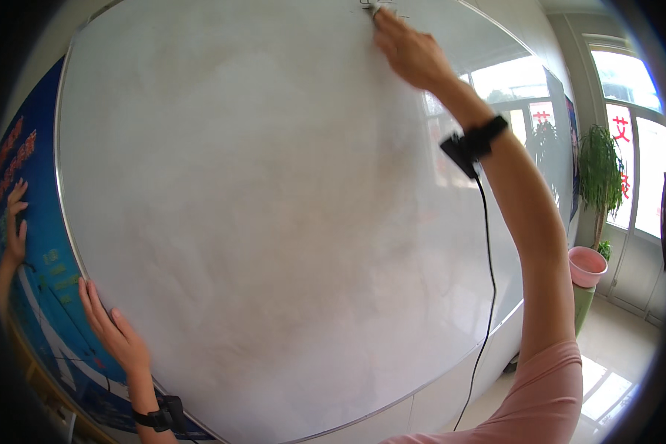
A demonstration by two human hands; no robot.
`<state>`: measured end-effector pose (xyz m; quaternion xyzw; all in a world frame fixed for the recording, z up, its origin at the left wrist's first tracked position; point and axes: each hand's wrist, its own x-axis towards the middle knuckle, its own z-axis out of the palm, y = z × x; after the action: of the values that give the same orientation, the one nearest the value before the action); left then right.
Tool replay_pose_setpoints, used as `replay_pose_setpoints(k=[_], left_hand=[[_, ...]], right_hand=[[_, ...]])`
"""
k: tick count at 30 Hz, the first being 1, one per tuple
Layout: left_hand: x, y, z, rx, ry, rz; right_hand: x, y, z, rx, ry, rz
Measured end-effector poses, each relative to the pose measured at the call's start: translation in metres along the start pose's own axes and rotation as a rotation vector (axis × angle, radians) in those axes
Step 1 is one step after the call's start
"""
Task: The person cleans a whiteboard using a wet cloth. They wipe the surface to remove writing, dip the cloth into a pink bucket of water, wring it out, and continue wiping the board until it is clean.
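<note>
A large whiteboard [255, 222], smudged grey over much of its surface, fills the middle of the view. My right hand [408, 50] is raised to its upper part, fingers pressed around a small object at the fingertips that is too blurred to name. Black marker strokes [397, 6] lie beside those fingertips, partly cut off by the top of the picture. My left hand [114, 333] rests on the board's left metal frame with its fingers extended and holds nothing. Both wrists carry black strapped devices; a cable hangs from the right one.
A blue printed poster [50, 250] adjoins the board at left, with a hand and forearm visible over it. At right stand a potted plant [600, 172], a pink basin [587, 267] on a green stand [583, 311], and a glazed door [632, 194]. The black cable [491, 266] hangs before the board.
</note>
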<state>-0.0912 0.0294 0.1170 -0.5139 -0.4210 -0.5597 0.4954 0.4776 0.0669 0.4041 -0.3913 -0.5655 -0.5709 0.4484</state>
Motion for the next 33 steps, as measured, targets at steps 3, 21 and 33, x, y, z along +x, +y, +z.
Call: replay_pose_setpoints(k=[3, 21, 33], left_hand=[[0.002, 0.0, -0.004, 0.004, 0.022, 0.018], [0.005, -0.004, -0.003, 0.039, 0.06, 0.041], [0.003, 0.013, -0.003, 0.023, 0.035, -0.107]], right_hand=[[-0.036, -0.025, -0.022, -0.049, 0.035, -0.119], [0.038, -0.001, -0.021, 0.041, -0.095, -0.097], [-0.015, 0.083, -0.007, 0.013, 0.083, -0.285]])
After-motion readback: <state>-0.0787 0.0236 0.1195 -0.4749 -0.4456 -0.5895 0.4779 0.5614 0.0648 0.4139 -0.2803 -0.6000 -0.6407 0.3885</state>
